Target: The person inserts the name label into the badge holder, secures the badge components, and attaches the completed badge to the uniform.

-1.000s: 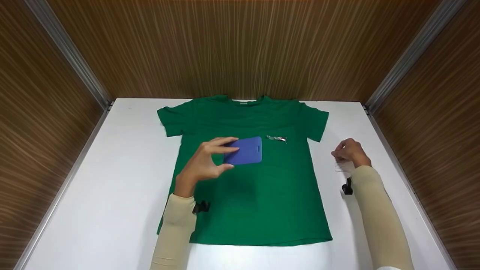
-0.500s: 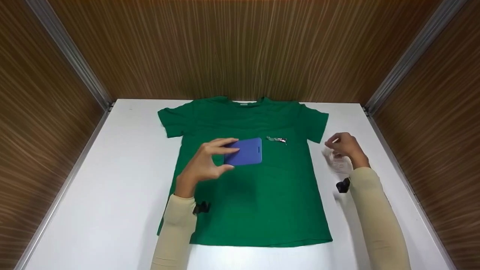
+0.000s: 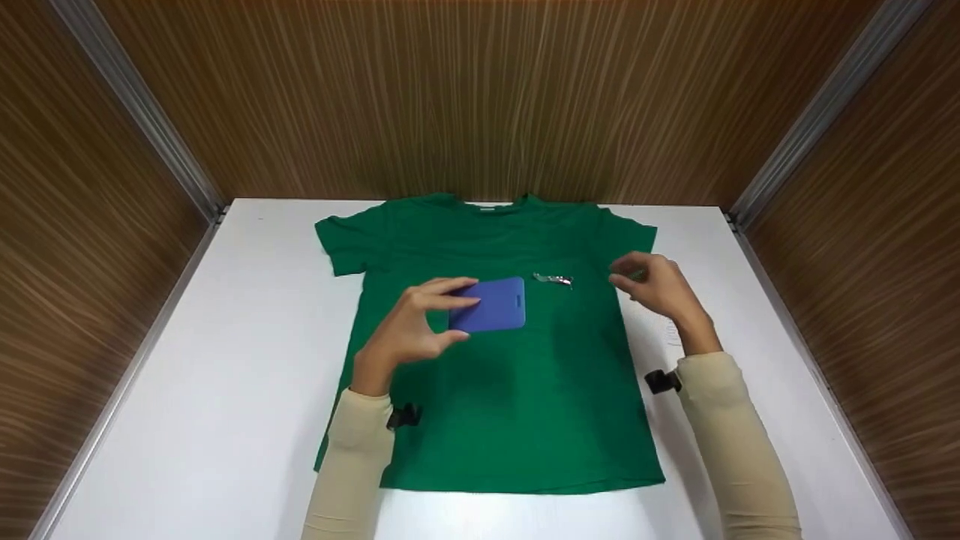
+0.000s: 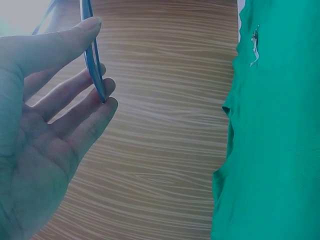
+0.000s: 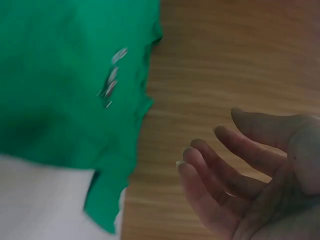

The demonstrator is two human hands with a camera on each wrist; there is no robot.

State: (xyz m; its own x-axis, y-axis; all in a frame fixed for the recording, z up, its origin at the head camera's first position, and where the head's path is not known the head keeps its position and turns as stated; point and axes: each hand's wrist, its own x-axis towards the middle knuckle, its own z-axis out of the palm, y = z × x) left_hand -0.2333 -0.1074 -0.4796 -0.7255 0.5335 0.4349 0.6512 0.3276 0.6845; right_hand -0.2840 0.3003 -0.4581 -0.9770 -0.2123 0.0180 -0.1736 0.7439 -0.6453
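Note:
My left hand (image 3: 409, 322) pinches a flat blue card holder (image 3: 495, 304) by its edges above the green T-shirt (image 3: 510, 412). A small slot shows near the holder's right end. In the left wrist view the holder (image 4: 92, 55) is seen edge-on, its layers slightly apart between thumb and fingers. My right hand (image 3: 656, 285) hovers over the shirt's right side near the sleeve, fingers loosely bent and nothing between them. To its left, a small silvery metal clip with a clear strap (image 3: 553, 279) lies on the shirt's chest; it shows in the right wrist view (image 5: 114, 77) too.
A thin slip of paper with printed lines (image 3: 673, 332) lies on the white table (image 3: 225, 337), partly hidden behind the right hand. Wood-grain panels (image 3: 480, 97) wall in the back and both sides.
My right hand has left the paper slip on the table and moved leftward to the shirt's edge. The left hand and card holder have stayed nearly still.

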